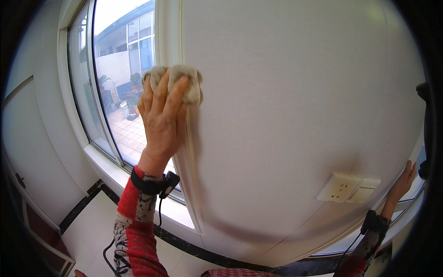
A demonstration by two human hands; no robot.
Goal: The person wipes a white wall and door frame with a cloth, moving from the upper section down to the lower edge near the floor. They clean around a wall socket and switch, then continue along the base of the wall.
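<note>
My left hand [161,119] presses a folded beige cloth [185,85] against the cream window trim [169,38], where the window meets the wall. Its fingers are spread over the cloth, which partly overlaps the glass in view. At the far right, my right hand [403,181] rests at the edge of the pale wall panel [277,104], beside a second window opening [417,183]. I see no object in that hand, and part of it is turned away. Both wrists wear black straps with small cabled devices.
A white socket plate [341,187] and an adjoining switch plate [364,190] sit low on the wall near my right hand. The sliding window [121,104] has a white sill [180,211]. A white door [38,149] stands left. Dark skirting [183,244] borders the tiled floor [90,221].
</note>
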